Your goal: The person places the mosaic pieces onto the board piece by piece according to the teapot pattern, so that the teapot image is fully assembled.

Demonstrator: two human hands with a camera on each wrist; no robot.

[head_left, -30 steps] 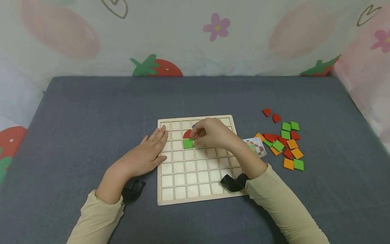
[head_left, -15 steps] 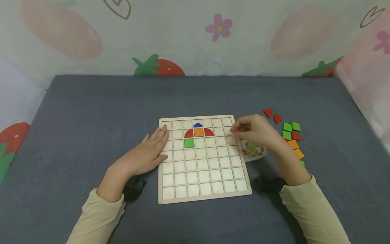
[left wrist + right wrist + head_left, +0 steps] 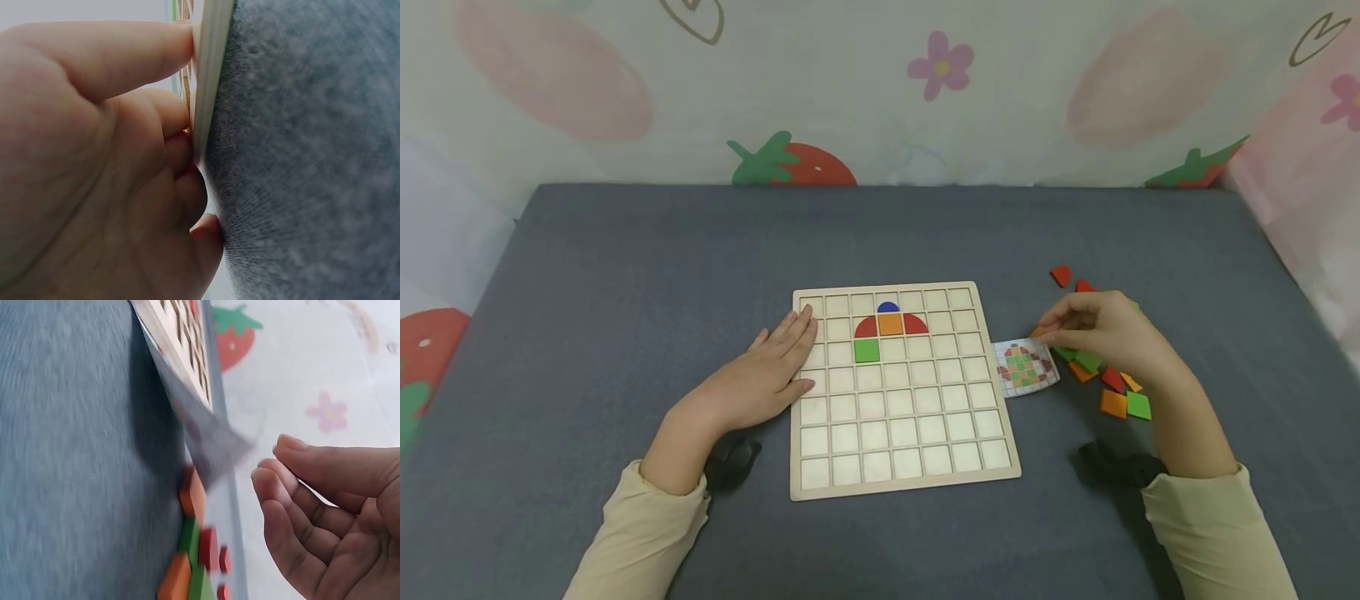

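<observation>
A wooden grid board (image 3: 898,433) lies on the grey table. In its upper cells sit a blue half-round tile (image 3: 888,307), an orange square (image 3: 891,324) between two red curved tiles (image 3: 915,324), and a green square (image 3: 867,351). My left hand (image 3: 766,365) rests on the board's left edge with straight fingers; the left wrist view shows the thumb (image 3: 144,53) at the rim. My right hand (image 3: 1108,333) hovers over the loose tiles, fingers loosely bent. In the right wrist view nothing sits between its thumb and fingers (image 3: 281,531).
A small pattern card (image 3: 1026,367) sticks out at the board's right edge, bent upward. Loose orange (image 3: 1113,404), green (image 3: 1138,406) and red tiles (image 3: 1061,276) lie at the right, several hidden under the right hand. A printed curtain (image 3: 1000,100) hangs behind the table.
My right hand has moved right, from beside the green square on the board, past the card, to the loose tiles. The left hand has stayed on the board's edge.
</observation>
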